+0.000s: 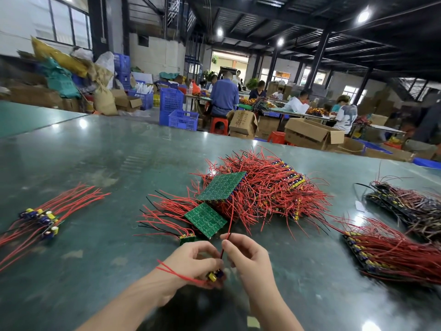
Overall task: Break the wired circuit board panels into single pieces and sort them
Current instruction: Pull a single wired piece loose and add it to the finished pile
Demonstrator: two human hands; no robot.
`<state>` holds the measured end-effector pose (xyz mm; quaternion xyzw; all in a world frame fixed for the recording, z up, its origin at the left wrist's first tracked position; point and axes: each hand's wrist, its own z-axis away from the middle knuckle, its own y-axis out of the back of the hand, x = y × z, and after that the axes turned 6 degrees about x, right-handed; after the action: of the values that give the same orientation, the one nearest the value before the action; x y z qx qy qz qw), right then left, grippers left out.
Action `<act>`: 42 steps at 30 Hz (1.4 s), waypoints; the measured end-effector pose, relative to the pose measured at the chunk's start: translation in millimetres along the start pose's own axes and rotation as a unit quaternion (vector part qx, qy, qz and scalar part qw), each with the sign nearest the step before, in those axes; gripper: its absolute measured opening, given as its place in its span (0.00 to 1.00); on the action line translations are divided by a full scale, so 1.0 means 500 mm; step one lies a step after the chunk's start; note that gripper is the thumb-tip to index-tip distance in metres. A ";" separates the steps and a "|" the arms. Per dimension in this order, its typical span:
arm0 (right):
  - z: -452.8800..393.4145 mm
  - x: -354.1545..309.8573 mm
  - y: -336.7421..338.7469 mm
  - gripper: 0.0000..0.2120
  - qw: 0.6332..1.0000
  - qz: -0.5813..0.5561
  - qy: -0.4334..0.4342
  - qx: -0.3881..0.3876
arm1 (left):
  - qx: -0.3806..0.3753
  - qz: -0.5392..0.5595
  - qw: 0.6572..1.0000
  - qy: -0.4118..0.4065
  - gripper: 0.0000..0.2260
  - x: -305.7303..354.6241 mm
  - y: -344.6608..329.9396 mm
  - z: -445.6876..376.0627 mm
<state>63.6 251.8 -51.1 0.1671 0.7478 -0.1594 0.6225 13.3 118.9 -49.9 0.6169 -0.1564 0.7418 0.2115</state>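
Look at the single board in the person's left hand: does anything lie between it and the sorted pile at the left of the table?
Nothing visible does. Between the left hand with its single board and the sorted pile lies only bare table.

Blue crates (177, 108) stacked behind green table (95, 151); open cardboard box (312, 133) right, red stool (218, 125), seated workers (224, 94) beyond.

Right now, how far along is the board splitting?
Early. Done: a few single boards lie sorted at the left. In hand: left hand grips one small piece; right hand pinches its red wire. Left: the big wired pile and right-side panels.
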 end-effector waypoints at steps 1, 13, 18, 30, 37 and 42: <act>0.000 0.001 0.001 0.06 1.000 -0.002 0.002 0.000 | -0.001 0.004 1.000 0.003 0.04 0.000 0.001 0.000; -0.010 0.004 0.004 0.09 0.985 -0.128 -0.110 0.028 | -0.086 0.127 0.988 0.029 0.07 0.013 0.008 0.011; -0.003 -0.002 0.004 0.09 1.000 0.004 -0.005 0.027 | -0.048 0.029 0.995 0.078 0.05 0.011 0.014 0.011; 0.004 0.002 -0.010 0.08 0.988 0.153 0.010 0.002 | 0.112 -0.094 0.989 -0.012 0.08 -0.016 -0.014 -0.001; 0.003 -0.011 0.002 0.08 0.997 0.072 -0.034 -0.002 | 0.051 -0.001 0.999 0.014 0.04 -0.011 -0.011 -0.002; 0.008 -0.016 -0.001 0.07 0.985 -0.108 -0.132 0.002 | 0.001 0.071 0.997 0.044 0.03 0.002 -0.002 0.003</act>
<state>68.5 249.1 -44.1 0.0641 0.6725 -0.2479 0.6944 14.8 119.0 -48.6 0.5712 -0.1895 0.7815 0.1647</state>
